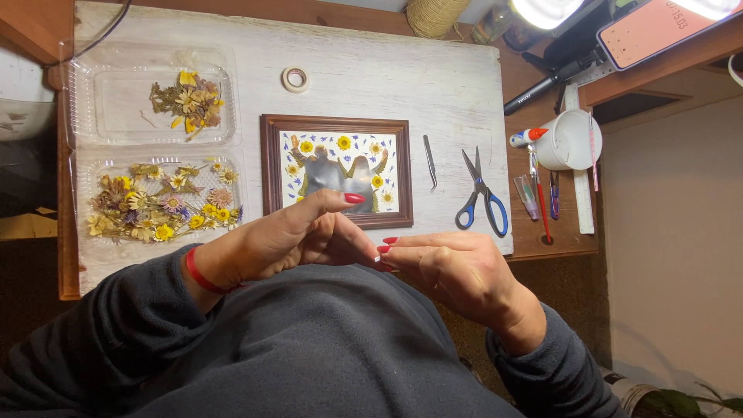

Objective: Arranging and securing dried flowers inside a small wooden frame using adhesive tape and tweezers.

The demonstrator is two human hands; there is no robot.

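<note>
My left hand [286, 240] and my right hand [457, 271] meet fingertip to fingertip near my chest, just in front of the board's near edge. Neither holds anything that I can see; the fingers are loosely bent and the nails are red. A red band circles my left wrist. Just beyond the hands lies a brown wooden picture frame [337, 122] with a grey silhouette inside, ringed by pressed yellow flowers and blue petals.
A white-painted board [387, 70] carries two clear plastic trays of dried flowers [159, 205] at left, a tape roll [295, 78], tweezers [429, 161] and blue-handled scissors [481, 197]. A white cup [569, 139], a glue pen, pens and a ruler lie at right.
</note>
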